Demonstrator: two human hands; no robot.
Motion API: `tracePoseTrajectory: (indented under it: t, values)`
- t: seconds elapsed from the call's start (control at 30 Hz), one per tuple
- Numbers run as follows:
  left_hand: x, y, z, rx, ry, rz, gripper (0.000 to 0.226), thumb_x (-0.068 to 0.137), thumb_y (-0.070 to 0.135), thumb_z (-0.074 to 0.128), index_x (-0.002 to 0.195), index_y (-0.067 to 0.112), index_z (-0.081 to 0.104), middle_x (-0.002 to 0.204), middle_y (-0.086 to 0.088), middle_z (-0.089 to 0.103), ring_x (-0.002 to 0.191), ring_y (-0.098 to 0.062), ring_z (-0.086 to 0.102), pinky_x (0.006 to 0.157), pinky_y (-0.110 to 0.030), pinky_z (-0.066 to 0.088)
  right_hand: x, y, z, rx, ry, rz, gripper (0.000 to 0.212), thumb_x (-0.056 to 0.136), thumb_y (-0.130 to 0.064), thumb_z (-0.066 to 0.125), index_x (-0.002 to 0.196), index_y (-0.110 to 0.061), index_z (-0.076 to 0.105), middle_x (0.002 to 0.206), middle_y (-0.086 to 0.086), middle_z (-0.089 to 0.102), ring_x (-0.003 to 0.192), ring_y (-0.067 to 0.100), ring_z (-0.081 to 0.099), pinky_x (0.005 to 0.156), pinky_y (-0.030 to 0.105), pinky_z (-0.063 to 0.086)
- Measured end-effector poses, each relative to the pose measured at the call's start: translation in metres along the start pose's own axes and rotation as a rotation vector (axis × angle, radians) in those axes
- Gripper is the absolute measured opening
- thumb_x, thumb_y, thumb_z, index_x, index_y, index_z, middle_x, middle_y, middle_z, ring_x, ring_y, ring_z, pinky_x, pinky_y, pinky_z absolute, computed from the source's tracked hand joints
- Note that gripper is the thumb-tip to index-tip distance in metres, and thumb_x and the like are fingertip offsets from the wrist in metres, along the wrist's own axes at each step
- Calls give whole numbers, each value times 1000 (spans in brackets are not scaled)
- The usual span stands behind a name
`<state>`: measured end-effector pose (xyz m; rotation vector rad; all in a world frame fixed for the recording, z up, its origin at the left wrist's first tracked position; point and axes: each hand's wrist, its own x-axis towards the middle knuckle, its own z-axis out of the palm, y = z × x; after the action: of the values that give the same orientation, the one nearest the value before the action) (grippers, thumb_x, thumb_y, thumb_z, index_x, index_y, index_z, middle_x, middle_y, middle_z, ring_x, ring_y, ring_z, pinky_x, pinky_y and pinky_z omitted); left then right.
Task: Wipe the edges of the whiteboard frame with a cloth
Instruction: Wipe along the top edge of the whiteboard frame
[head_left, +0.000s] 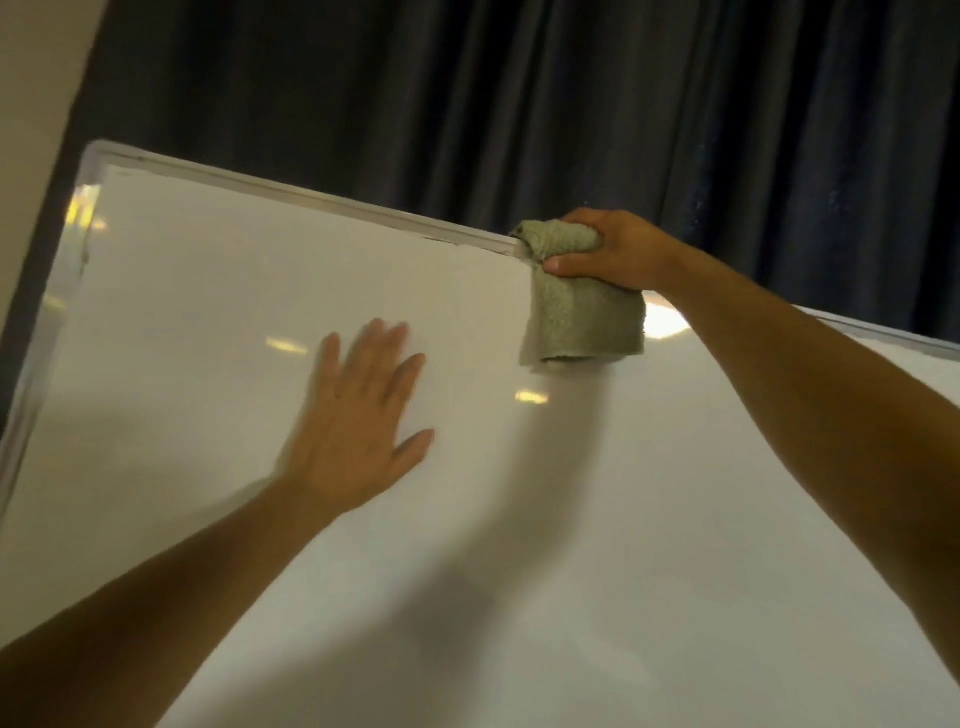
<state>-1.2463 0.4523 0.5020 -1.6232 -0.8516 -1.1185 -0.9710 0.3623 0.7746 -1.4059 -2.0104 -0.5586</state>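
A large whiteboard (208, 312) with a silver metal frame (311, 200) fills most of the view, tilted so its top edge slopes down to the right. My right hand (608, 249) is shut on a grey-green cloth (582, 317), which is wrapped over the top edge of the frame and hangs down over the board's face. My left hand (358, 421) lies flat on the white surface with its fingers spread, lower and to the left of the cloth. The frame's left side (39, 374) and rounded top-left corner are visible.
A dark blue curtain (519, 104) hangs behind the board. A strip of pale wall (36, 104) shows at the far left. Ceiling lights reflect on the glossy board.
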Motion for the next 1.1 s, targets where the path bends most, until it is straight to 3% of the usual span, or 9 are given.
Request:
tracePoseTrajectory:
  t: [0.1,0.2,0.33,0.4,0.57,0.73,0.93,1.0,1.1]
  values:
    - [36,123,-15,-200,93,131,69,105,57,36,164,21,32,176,-16,15,163,-39,12,129,-65,11,-3,2,1,-7,18,-85,63,73,-64,76,128,-40,57,114,-11,60,104,12,56,82,26,42]
    - [78,242,-20,-413,88,176,63,107,54,42,164,28,32,177,-8,14,164,-35,9,132,-60,10,-2,-1,-1,-44,9,-176,68,76,-64,74,135,-35,55,118,-11,57,107,11,53,84,23,38]
    - [120,324,-10,-393,49,179,61,107,59,44,157,24,48,168,-6,41,159,-35,30,132,-59,10,0,-1,-8,-55,0,-269,67,78,-60,75,135,-29,57,130,-3,62,119,18,56,97,27,43]
    - [121,332,1,-312,18,154,62,106,59,45,157,23,46,168,-8,41,159,-37,31,132,-58,11,-7,5,-16,-80,-11,-290,63,78,-59,75,132,-29,59,127,-2,64,118,19,58,100,32,45]
    - [116,323,15,-172,6,179,66,109,58,33,168,28,25,178,-9,12,165,-37,4,132,-58,-1,-51,76,-55,-52,9,-269,63,81,-53,77,135,-27,58,127,-4,64,116,15,58,100,30,44]
    - [111,311,15,-131,34,167,68,109,61,33,168,30,23,178,-10,12,165,-37,8,131,-61,10,-101,163,-100,0,24,-178,58,79,-47,81,131,-32,60,114,-13,64,105,5,56,85,14,39]
    - [105,305,4,-81,56,174,69,109,58,35,169,29,20,178,-11,11,164,-39,9,132,-60,11,-144,201,-145,44,-18,-119,56,77,-47,82,128,-41,58,104,-25,60,96,-1,57,76,12,40]
    - [103,299,-1,-64,41,158,67,109,57,31,169,30,18,178,-10,9,165,-37,8,133,-57,7,-164,224,-164,35,-14,-69,57,77,-49,81,127,-45,56,103,-26,58,93,-3,55,74,15,40]
    - [99,292,-9,-37,-5,157,63,110,53,26,169,32,18,179,-7,9,165,-35,8,134,-53,5,-197,269,-192,18,-9,26,60,76,-50,82,129,-47,54,108,-15,61,99,10,58,77,23,43]
